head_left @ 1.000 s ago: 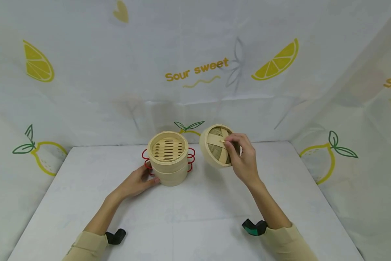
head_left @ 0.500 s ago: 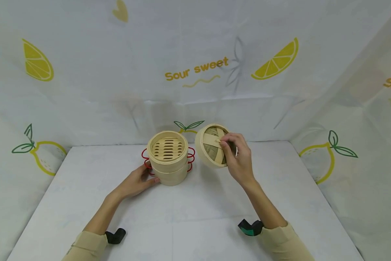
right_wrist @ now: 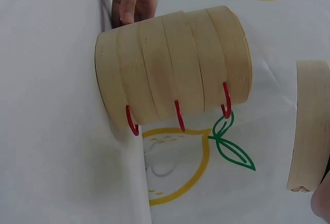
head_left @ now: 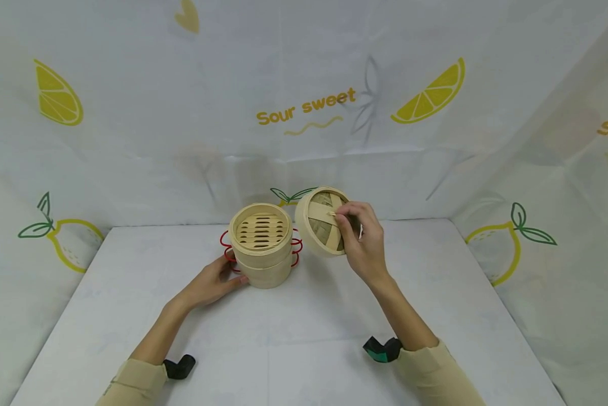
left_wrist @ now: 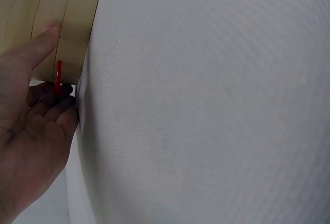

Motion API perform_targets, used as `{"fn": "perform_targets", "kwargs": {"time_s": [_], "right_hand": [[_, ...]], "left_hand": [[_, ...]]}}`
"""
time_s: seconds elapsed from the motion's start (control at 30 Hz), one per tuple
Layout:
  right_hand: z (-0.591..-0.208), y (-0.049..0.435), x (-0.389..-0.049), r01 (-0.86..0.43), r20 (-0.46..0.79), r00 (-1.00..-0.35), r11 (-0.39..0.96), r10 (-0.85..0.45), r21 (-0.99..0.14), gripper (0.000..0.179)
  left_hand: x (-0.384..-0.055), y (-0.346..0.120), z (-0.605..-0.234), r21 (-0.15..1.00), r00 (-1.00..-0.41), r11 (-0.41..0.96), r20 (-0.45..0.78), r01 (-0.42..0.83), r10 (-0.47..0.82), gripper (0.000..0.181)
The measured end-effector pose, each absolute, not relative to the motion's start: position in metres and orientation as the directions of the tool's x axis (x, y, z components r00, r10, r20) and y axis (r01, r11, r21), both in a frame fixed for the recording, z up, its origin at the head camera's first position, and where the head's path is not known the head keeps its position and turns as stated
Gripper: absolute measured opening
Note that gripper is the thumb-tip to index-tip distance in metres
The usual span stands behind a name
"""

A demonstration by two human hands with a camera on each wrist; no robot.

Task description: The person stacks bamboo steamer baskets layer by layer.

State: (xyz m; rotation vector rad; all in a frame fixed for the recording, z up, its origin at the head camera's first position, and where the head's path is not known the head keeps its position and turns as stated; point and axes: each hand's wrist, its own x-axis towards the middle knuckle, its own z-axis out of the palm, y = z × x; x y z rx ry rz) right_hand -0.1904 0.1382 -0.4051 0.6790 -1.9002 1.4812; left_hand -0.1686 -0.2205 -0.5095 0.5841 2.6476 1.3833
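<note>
A stacked bamboo steamer (head_left: 263, 262) stands upright on the table, its slatted top uncovered and red loop handles on both sides. My left hand (head_left: 209, 286) holds its lower left side. In the left wrist view the thumb lies on the steamer wall (left_wrist: 46, 7), with the fingers behind a red handle (left_wrist: 59, 77). My right hand (head_left: 367, 242) pinches the small top loop of the woven bamboo lid (head_left: 320, 211). Tilted toward me, the lid hangs in the air just right of the steamer. The right wrist view shows a gap between lid (right_wrist: 312, 115) and steamer (right_wrist: 170, 69).
A white cloth covers the table (head_left: 304, 361), and a white lemon-print curtain (head_left: 304, 62) rises behind it and at both sides. Black wrist mounts (head_left: 180, 367) sit at the sleeve cuffs.
My right hand has carried the lid left and slightly up, closer to the steamer. The left hand and the steamer have stayed in place.
</note>
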Motion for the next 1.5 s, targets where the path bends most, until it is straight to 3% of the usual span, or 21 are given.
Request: {"fn": "perform_targets", "kwargs": {"time_s": [1.5], "right_hand": [[-0.385,0.104,-0.199,-0.756,0.766,-0.641,0.221,-0.056,-0.616,0.007]], "left_hand": [[-0.170,-0.221,-0.513,0.800,-0.921,0.522,0.095,0.296,0.377,0.074]]}}
